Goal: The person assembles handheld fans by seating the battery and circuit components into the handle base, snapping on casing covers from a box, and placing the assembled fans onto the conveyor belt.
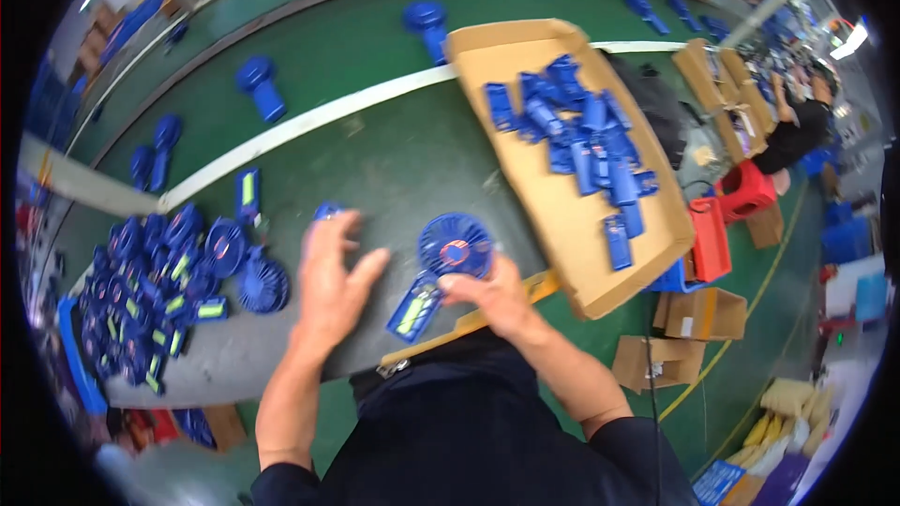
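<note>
My right hand is closed on a blue handheld fan, thumb near where the round slatted head meets the handle. Its handle tilts toward me and shows a yellow-green inside. To the left, my left hand hovers over the table with thumb and fingers apart. A small blue piece peeks out just beyond its fingertips, mostly hidden by them. Farther left lies a heap of similar blue fans, several with yellow-green strips in their handles.
A shallow cardboard tray of blue handle covers sits to the right. Beyond the white rail, a green conveyor carries several blue fans. Red bins and open cartons stand at the right. A person is at the far right.
</note>
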The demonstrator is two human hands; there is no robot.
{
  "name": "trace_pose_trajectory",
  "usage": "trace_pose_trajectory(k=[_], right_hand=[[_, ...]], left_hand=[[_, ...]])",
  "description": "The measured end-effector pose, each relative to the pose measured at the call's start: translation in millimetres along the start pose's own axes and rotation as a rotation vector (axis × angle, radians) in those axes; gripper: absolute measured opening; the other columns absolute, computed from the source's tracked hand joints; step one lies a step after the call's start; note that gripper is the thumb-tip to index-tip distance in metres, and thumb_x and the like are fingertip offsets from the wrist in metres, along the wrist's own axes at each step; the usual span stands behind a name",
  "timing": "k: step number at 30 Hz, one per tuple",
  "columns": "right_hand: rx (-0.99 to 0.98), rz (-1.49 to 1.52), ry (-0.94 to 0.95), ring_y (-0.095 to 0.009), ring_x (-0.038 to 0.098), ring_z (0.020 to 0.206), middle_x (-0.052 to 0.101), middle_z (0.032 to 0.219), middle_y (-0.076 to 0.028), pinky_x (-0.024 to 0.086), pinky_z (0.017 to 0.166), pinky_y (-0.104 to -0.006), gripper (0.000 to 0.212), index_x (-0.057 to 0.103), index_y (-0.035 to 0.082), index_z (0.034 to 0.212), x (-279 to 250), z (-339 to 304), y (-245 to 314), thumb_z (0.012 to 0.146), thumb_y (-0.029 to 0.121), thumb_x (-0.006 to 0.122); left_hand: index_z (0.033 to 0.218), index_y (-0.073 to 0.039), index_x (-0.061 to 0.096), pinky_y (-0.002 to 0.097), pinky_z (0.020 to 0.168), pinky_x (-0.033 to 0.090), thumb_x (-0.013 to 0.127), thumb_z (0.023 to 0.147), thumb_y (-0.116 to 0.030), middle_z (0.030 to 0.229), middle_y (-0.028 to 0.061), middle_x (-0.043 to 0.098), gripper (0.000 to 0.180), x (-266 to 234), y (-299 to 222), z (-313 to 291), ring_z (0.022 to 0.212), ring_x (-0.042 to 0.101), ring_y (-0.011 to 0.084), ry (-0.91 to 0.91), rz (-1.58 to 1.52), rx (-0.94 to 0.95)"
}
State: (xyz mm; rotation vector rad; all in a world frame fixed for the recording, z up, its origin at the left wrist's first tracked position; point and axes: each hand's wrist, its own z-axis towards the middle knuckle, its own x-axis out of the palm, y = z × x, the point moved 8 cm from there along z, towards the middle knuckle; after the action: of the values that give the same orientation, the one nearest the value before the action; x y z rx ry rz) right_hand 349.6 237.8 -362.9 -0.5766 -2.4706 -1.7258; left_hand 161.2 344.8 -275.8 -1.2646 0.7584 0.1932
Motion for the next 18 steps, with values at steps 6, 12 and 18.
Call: trace_pose_trajectory(k=[6, 12, 18], right_hand=[[0.163, 0.068, 0.178, -0.016, 0.07, 0.081, 0.071, 0.097, -0.008, 0.061, 0.065, -0.0282, 0.032, 0.064, 0.0, 0.114, 14, 2, 11, 0.087, 0.011, 0.077], [0.214, -0.184, 0.304, -0.01, 0.063, 0.066, 0.069, 0.082, -0.004, 0.051, 0.054, -0.0231, 0.028, 0.066, 0.001, 0.105, 23, 6, 12, 0.087, 0.018, 0.077], [-0.365, -0.742, -0.216, -0.014, 0.066, 0.066, 0.068, 0.085, -0.013, 0.054, 0.061, -0.0332, 0.044, 0.062, -0.006, 0.105, 16, -12, 40, 0.088, 0.03, 0.081]], left_hand=[[0.135, 0.004, 0.054, 0.0344, 0.091, 0.061, 0.051, 0.109, -0.034, 0.114, 0.0152, 0.069, 0.046, 102, 20, -77, 0.106, 0.07, 0.0214, 0.727, -1.109, -0.71], [0.132, 0.005, 0.054, 0.0382, 0.095, 0.061, 0.051, 0.109, -0.03, 0.113, 0.015, 0.069, 0.042, 109, 20, -89, 0.107, 0.071, 0.025, 0.662, -1.298, -0.709], [0.124, 0.003, 0.058, 0.0367, 0.094, 0.059, 0.051, 0.109, -0.025, 0.114, 0.0143, 0.071, 0.032, 117, 27, -97, 0.102, 0.071, 0.0206, 0.36, -1.382, -0.679]])
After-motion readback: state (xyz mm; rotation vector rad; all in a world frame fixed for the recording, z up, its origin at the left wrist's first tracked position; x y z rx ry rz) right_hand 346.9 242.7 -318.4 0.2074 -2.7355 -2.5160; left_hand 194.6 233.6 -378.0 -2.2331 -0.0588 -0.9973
